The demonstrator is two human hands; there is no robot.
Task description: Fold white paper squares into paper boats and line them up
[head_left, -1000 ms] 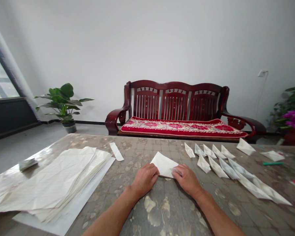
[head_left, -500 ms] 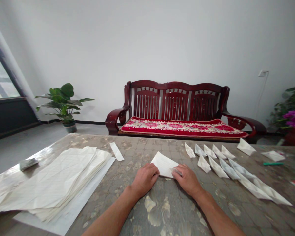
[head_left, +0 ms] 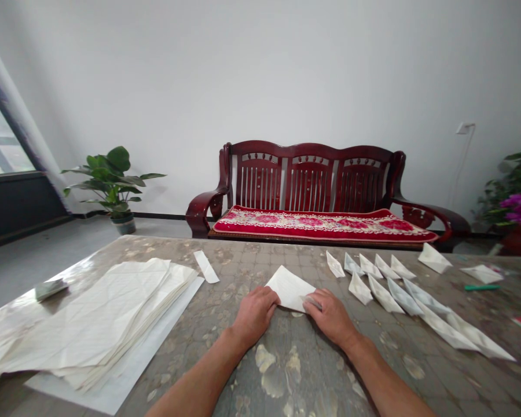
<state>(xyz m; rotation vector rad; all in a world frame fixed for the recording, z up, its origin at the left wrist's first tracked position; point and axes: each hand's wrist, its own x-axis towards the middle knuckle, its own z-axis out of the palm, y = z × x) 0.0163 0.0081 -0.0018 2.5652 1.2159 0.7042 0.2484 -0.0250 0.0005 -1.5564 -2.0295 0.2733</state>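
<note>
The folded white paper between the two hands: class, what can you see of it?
The folded white paper looks thin and matte, flattened, with straight edges. One corner points away from the person, toward the sofa side. It appears to lie on the grey-brown floral-patterned tabletop. The bare left hand holds its left side; the bare right hand holds its near-right part. Fingers hide both places.

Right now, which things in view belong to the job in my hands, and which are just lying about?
Seemingly the job's:
folded paper, in left hand and right hand
paper stack
paper boats

Seemingly just lying about:
paper strip, perhaps an offcut
green object, possibly a pen
sofa
potted plant
</note>
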